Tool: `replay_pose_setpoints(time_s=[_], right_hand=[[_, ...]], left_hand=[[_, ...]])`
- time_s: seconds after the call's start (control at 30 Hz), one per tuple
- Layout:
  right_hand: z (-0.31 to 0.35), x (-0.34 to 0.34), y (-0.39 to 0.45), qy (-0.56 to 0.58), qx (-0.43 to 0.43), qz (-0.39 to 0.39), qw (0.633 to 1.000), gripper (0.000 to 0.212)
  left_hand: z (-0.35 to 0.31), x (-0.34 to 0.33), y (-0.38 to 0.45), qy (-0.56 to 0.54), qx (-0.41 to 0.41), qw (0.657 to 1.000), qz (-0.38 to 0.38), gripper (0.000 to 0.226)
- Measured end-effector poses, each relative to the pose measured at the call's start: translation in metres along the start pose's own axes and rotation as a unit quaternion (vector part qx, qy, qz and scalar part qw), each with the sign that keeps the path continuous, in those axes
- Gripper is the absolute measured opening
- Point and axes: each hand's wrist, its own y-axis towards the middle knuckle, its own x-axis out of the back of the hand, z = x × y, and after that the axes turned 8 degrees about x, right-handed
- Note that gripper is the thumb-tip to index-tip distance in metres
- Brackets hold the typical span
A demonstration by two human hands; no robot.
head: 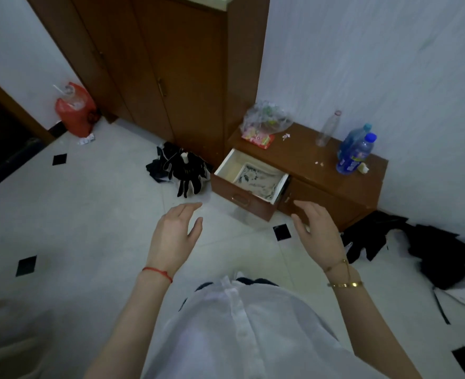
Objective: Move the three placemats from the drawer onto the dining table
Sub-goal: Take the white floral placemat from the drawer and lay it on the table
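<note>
A low brown cabinet (321, 170) stands against the white wall, its left drawer (239, 198) pulled open. Inside the white-lined drawer lie patterned placemats (258, 179), white with dark print; how many I cannot tell. My left hand (174, 236) is held out above the floor, in front and to the left of the drawer, fingers relaxed and holding nothing. My right hand (319, 233) is raised just in front of the cabinet's right door, fingers loosely spread and empty. No dining table is in view.
On the cabinet top sit a clear plastic bag (264, 121), an empty clear bottle (328, 128) and blue water bottles (356, 153). Dark clothes (182, 170) lie on the tiled floor left of the drawer, more dark cloth (431, 250) on the right. A red bag (74, 110) stands by the tall wardrobe (171, 64).
</note>
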Motion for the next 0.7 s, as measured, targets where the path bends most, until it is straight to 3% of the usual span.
replay_pose_setpoints(time_s=[0.13,0.3,0.47,0.7], right_hand=[[-0.010,-0.007,0.081,-0.005,0.001,0.005,1.000,0.031],[-0.018,-0.047,0.131,0.000,-0.048,0.006,0.999,0.030],[-0.019,-0.078,0.182,0.001,-0.132,-0.014,0.991,0.030],[-0.030,-0.095,0.245,0.019,-0.223,-0.069,0.972,0.036]], left_hand=[[0.007,-0.001,0.079,0.003,-0.003,1.000,-0.001,0.033],[0.038,-0.017,0.152,0.004,-0.004,0.997,0.072,0.041],[0.067,-0.012,0.251,0.026,-0.081,0.988,0.126,0.045],[0.072,-0.022,0.389,0.025,-0.187,0.969,0.162,0.031]])
